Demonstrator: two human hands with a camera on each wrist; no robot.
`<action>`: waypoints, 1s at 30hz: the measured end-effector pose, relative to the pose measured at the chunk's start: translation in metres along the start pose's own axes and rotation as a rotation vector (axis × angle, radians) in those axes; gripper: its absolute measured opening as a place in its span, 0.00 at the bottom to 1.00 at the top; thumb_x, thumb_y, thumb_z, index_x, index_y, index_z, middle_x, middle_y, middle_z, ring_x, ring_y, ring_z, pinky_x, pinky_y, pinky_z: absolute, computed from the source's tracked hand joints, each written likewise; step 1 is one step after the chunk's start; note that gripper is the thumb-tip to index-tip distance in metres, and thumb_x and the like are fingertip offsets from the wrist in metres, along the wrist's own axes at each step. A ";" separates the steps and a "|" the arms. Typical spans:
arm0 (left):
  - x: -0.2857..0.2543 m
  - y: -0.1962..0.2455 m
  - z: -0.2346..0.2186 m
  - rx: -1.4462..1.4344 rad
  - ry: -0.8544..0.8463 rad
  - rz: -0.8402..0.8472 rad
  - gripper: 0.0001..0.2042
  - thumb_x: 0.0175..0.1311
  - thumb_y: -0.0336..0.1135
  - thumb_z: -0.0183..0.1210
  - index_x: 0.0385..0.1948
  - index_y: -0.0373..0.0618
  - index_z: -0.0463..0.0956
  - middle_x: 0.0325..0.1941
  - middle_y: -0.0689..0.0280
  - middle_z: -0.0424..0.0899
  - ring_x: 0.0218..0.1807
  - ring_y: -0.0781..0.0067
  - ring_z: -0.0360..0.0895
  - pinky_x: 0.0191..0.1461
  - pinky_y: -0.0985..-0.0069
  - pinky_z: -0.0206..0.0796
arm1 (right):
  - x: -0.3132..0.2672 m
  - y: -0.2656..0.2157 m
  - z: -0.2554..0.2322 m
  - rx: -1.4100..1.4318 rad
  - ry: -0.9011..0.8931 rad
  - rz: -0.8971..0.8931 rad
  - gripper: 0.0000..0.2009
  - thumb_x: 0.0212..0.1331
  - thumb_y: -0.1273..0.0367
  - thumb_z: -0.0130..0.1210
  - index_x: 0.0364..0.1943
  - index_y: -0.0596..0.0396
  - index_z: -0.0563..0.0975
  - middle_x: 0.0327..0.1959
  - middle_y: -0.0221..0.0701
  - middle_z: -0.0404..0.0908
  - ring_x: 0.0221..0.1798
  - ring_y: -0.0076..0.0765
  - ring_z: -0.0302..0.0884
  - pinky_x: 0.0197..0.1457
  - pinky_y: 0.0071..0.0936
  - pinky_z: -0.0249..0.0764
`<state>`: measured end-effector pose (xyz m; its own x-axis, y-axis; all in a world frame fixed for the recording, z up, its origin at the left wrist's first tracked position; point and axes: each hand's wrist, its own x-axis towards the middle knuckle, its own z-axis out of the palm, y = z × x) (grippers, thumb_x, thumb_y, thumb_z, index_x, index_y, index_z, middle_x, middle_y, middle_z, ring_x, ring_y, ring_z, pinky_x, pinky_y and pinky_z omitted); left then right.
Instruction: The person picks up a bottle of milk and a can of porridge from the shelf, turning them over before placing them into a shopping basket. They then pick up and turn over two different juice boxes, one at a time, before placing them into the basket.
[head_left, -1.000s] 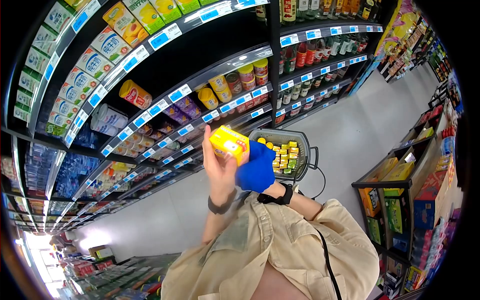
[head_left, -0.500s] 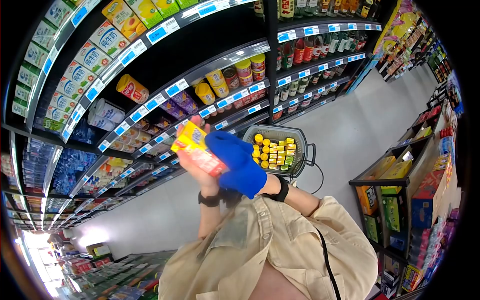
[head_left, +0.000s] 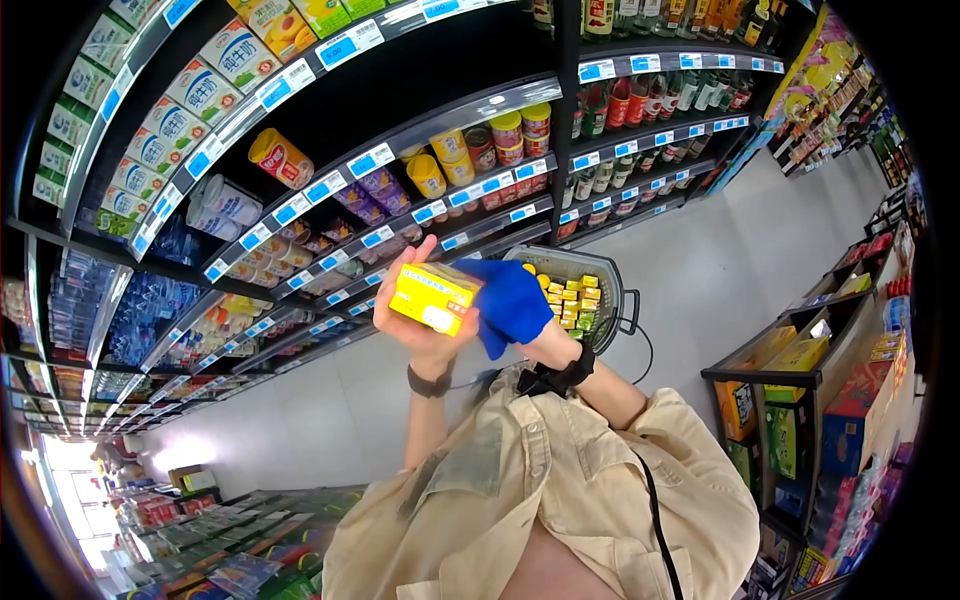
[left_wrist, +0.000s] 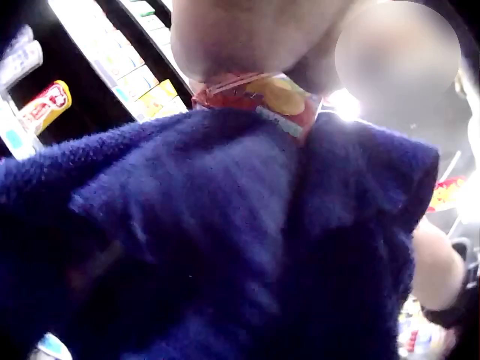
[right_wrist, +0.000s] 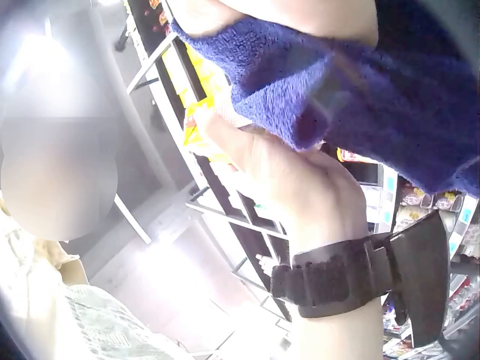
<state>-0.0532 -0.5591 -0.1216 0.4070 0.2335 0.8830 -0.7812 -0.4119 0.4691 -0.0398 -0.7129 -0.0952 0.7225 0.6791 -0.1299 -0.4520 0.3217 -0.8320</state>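
In the head view, my left hand [head_left: 428, 348] grips a small yellow carton [head_left: 432, 297] in front of my chest, a printed yellow side facing up. My right hand [head_left: 548, 346] holds a bunched blue cloth [head_left: 512, 305] against the carton's right side; most of its fingers are hidden by the fabric. The left wrist view is largely filled by the cloth [left_wrist: 210, 225], with a red side of the carton [left_wrist: 289, 99] showing above it. From the right wrist, the left hand [right_wrist: 281, 169] appears below the cloth, a yellow corner of the carton [right_wrist: 196, 126] beside its fingers.
A grey shopping basket [head_left: 575, 260] beyond the right hand holds several small yellow and green boxes and yellow-lidded cans. Shelves with milk cartons [head_left: 172, 130], cans [head_left: 427, 175] and bottles [head_left: 615, 100] run along the left and ahead. A display rack [head_left: 770, 375] stands at right.
The carton has been turned in the left hand, from its red side showing to a yellow side up. The right hand with the cloth has shifted from over the carton to its right side.
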 end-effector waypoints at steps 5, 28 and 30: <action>0.006 0.001 0.003 0.003 -0.060 -0.036 0.48 0.52 0.47 0.75 0.67 0.52 0.46 0.67 0.43 0.63 0.61 0.42 0.76 0.62 0.52 0.70 | 0.002 0.003 0.012 0.181 0.121 -0.237 0.27 0.61 0.66 0.61 0.62 0.67 0.72 0.45 0.34 0.84 0.35 0.21 0.82 0.36 0.20 0.78; 0.140 -0.110 -0.024 0.532 0.126 -0.341 0.35 0.45 0.43 0.80 0.54 0.36 0.74 0.55 0.54 0.79 0.56 0.64 0.78 0.61 0.69 0.69 | 0.017 0.049 -0.064 0.175 0.196 -0.258 0.12 0.64 0.69 0.56 0.23 0.60 0.79 0.18 0.31 0.76 0.15 0.25 0.69 0.18 0.22 0.61; 0.166 -0.134 -0.022 0.729 0.110 -0.128 0.37 0.39 0.45 0.81 0.52 0.36 0.76 0.48 0.55 0.79 0.49 0.56 0.79 0.56 0.64 0.71 | 0.017 0.049 -0.065 0.135 0.175 -0.242 0.13 0.63 0.69 0.55 0.23 0.62 0.79 0.17 0.31 0.75 0.14 0.24 0.68 0.18 0.22 0.60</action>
<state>0.1087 -0.4452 -0.0384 0.3942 0.3901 0.8321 -0.2032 -0.8461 0.4928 -0.0154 -0.7285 -0.1729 0.8911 0.4522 -0.0373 -0.3126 0.5523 -0.7728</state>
